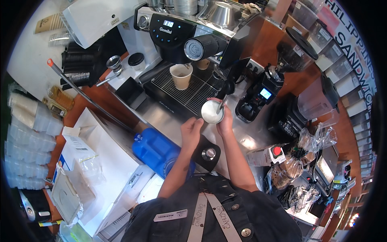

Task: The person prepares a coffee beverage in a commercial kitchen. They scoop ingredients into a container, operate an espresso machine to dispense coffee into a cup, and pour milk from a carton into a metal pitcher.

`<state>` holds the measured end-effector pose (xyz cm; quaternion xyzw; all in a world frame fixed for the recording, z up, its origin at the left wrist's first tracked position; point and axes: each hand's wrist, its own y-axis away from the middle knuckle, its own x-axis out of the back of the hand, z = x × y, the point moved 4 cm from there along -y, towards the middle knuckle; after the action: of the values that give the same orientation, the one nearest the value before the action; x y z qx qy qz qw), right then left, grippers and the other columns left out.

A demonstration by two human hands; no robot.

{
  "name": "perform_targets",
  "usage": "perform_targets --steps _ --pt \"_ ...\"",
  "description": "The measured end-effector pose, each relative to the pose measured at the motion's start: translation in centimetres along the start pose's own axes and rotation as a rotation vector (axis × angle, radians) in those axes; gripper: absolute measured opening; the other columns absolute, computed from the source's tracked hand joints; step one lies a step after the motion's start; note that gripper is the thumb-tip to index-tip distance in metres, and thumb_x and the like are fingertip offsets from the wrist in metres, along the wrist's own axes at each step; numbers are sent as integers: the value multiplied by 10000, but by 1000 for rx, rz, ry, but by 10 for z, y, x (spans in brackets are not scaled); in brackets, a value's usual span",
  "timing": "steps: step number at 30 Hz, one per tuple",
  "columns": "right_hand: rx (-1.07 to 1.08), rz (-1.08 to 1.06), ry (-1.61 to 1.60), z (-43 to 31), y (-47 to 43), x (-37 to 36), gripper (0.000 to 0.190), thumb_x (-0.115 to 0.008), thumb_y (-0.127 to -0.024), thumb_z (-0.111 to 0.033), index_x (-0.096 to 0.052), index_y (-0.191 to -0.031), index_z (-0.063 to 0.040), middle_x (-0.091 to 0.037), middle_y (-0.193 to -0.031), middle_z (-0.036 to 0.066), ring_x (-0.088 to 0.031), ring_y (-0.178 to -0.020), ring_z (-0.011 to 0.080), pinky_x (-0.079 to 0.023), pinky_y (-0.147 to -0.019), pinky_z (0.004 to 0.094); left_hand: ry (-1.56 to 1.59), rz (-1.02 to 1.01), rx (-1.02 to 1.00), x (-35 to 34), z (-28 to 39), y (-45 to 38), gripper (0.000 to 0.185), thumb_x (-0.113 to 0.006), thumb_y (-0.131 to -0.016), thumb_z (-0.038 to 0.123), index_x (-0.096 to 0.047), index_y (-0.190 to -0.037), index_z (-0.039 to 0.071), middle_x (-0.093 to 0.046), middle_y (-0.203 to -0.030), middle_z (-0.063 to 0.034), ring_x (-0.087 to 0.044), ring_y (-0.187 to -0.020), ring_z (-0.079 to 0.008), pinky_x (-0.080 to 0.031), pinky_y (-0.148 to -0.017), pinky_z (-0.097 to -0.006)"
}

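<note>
A metal milk pitcher [209,112] with white, milky liquid in it is before me. My right hand [226,119] wraps its right side, fingers curling behind. My left hand [191,130] is closed at its near left side; any handle there is hidden by the fingers. The steam wand [223,102] dips into the liquid. Behind the pitcher, a paper cup [181,76] with brownish contents stands on the drip grate [163,78] of the Gemilai espresso machine [169,33]. A second paper cup [203,64] is partly hidden behind it. Below my hands, a tamper [209,153] rests on a black mat [200,144].
A coffee grinder [260,93] and a blender [314,99] stand to the right. A carton with a red cap [266,155] and bagged bread [287,171] sit nearer. On the left are a blue jug [157,148], a long metal rod [87,96] and a black knock box [130,93].
</note>
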<state>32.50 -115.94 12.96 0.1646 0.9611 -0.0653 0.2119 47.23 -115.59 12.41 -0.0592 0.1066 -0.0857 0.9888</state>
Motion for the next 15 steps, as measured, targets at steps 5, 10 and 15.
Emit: perform_targets --steps 5,10,15 --pt "-4 -10 -1 3 -1 2 490 -217 -969 -272 -541 -1151 49 -590 -1175 170 -587 -1039 229 -461 -929 332 17 6 -10 -1 2 0 348 -598 -872 83 -394 -601 8 -338 -601 42 -315 -604 -32 -260 -502 -251" --pt "-9 9 21 5 -1 3 493 -229 -949 -276 -544 -1149 47 -597 -1165 166 -590 -1031 228 -467 -920 331 29 10 -11 -1 3 3 349 -597 -872 79 -388 -601 10 -339 -608 39 -314 -608 -33 -260 -505 -250" --pt "-2 -1 24 5 -1 3 493 -246 -933 -280 -560 -1136 43 -616 -1111 158 -602 -999 223 -474 -891 325 4 17 -6 1 -4 3 346 -598 -872 80 -392 -603 8 -340 -612 39 -314 -610 -34 -261 -507 -250"
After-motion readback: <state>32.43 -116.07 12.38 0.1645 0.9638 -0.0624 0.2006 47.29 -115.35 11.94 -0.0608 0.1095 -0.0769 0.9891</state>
